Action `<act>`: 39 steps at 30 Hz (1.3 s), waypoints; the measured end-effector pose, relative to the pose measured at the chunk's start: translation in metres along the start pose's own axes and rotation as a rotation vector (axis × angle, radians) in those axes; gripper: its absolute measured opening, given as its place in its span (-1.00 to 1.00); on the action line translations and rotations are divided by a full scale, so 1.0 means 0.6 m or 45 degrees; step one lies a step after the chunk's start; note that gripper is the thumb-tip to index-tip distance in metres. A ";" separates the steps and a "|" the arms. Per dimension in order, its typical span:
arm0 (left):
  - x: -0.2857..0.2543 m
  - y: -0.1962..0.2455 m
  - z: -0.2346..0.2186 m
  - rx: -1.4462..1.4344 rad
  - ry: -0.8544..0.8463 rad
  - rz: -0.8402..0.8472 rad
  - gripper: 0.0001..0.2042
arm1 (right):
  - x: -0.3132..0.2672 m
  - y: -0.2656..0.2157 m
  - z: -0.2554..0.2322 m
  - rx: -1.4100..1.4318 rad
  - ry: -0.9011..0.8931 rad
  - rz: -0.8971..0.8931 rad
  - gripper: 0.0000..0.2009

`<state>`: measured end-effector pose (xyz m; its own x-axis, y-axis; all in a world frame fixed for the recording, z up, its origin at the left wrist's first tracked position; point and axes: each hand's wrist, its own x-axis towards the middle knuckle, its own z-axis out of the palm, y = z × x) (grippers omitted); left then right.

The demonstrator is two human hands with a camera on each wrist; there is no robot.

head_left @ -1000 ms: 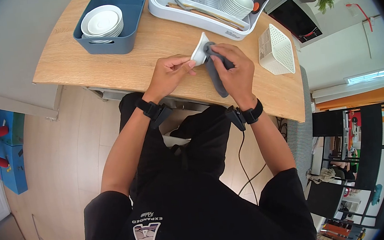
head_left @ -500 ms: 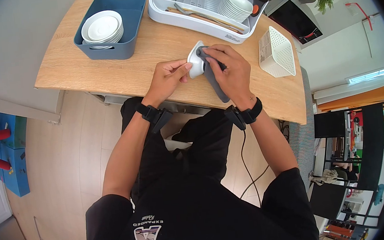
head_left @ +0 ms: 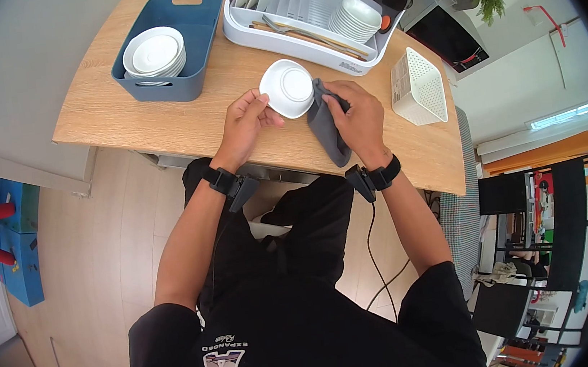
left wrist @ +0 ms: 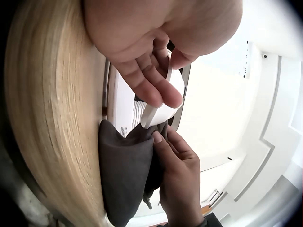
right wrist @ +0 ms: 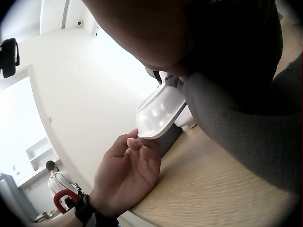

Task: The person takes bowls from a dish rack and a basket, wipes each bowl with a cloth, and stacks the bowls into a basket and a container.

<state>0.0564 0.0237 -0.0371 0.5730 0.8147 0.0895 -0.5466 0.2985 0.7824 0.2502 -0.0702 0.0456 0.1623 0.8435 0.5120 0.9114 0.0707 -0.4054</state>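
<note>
A small white dish (head_left: 287,88) is tipped so its underside with a round foot ring faces the head camera. My left hand (head_left: 246,123) pinches its left edge between thumb and fingers. On the opposite edge, my right hand (head_left: 357,117) grips a dark grey cloth (head_left: 327,130), bunched at the rim and hanging down toward the table's front edge. In the left wrist view the cloth (left wrist: 124,170) drapes below the dish (left wrist: 163,109). From the right wrist, the dish (right wrist: 160,113) shows its outer side, while the cloth (right wrist: 227,123) covers much of the right part.
A blue bin (head_left: 200,49) holding stacked white dishes (head_left: 156,53) stands at the table's left. Behind the hands is a white dish rack (head_left: 292,42) with plates, bowls, chopsticks and a fork. A white perforated basket (head_left: 420,89) sits to the right, near a microwave (head_left: 445,34).
The dish has turned from nearly edge-on to showing its underside, shifting slightly left. The right hand and cloth have moved from its face to its right edge.
</note>
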 end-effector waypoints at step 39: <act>0.006 -0.007 0.008 0.261 0.048 0.096 -0.66 | -0.007 0.004 0.000 0.633 -0.058 0.402 -0.72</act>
<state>0.0637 0.0229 -0.0370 0.5098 0.8501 0.1323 -0.4494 0.1321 0.8835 0.2518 -0.0736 0.0422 0.3704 0.8855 0.2804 0.5335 0.0443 -0.8447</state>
